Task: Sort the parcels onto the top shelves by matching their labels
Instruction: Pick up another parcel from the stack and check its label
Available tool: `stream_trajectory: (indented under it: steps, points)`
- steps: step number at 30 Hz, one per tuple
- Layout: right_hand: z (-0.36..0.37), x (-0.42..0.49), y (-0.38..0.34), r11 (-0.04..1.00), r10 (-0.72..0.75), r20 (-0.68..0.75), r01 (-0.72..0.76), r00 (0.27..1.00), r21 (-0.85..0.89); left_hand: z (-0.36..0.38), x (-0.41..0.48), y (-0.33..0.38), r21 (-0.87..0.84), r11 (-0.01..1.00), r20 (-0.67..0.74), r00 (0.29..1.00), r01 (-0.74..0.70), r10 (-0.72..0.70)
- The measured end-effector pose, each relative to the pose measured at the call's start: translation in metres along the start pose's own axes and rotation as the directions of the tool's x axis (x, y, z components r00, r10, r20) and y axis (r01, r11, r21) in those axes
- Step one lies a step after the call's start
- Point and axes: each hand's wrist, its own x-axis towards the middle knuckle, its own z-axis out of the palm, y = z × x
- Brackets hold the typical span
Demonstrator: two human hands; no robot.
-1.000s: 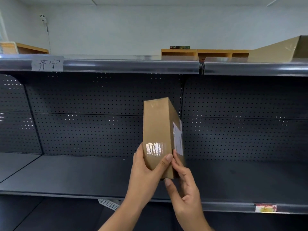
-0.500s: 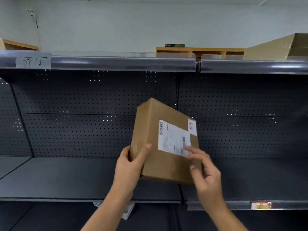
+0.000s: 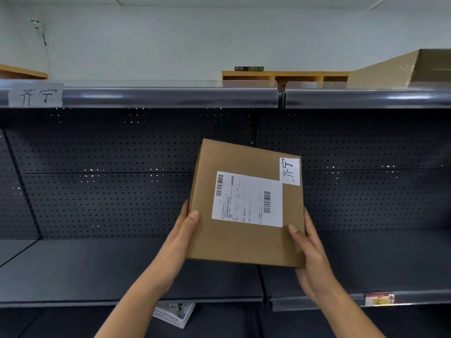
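A brown cardboard parcel [image 3: 241, 242] is held up in front of the shelving, its broad face turned to me. That face carries a white shipping label [image 3: 247, 198] and a small handwritten tag [image 3: 289, 171] at its top right corner. My left hand [image 3: 181, 236] grips the parcel's left edge and my right hand [image 3: 308, 242] grips its lower right edge. The top shelf [image 3: 170, 96] runs overhead, with a handwritten paper sign [image 3: 36, 94] at its left end showing the same characters as the tag.
A second top shelf section [image 3: 366, 97] on the right bears a large cardboard box [image 3: 400, 69]. Behind stands dark perforated backing, with a dark lower shelf [image 3: 85, 267] below the parcel. A white basket [image 3: 174, 314] sits on the level beneath. Wooden cubbies [image 3: 285, 75] stand far back.
The parcel has been turned from edge-on to face me, showing its labels. My right hand has shifted from the front to the lower right edge.
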Motion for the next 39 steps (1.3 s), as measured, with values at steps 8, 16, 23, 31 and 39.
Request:
stream_trajectory:
  steps: [8, 16, 23, 31, 39]
  points:
    - [0.013, 0.000, 0.001, 0.997, -0.044, -0.083, 0.049, 0.996, 0.059, 0.001, 0.009, 0.021, -0.077, 0.995, -0.048, 0.996, 0.067, -0.071]
    - [0.021, -0.001, -0.004, 0.995, -0.069, -0.090, 0.075, 0.994, 0.068, 0.016, 0.006, 0.011, -0.244, 0.970, -0.292, 0.953, 0.008, -0.082]
    - [0.045, -0.006, 0.002, 0.975, -0.078, -0.193, 0.114, 0.978, 0.188, 0.078, -0.022, -0.024, -0.446, 0.886, -0.338, 0.940, -0.124, -0.039]
    - [0.079, -0.028, 0.028, 0.973, -0.084, -0.116, 0.107, 0.990, 0.203, 0.113, -0.018, 0.003, -0.472, 0.856, -0.256, 0.962, -0.209, 0.094]
    - [0.026, -0.016, 0.027, 0.994, -0.030, -0.122, 0.042, 0.992, 0.096, 0.081, -0.008, 0.000, -0.406, 0.890, -0.291, 0.953, -0.206, 0.088]
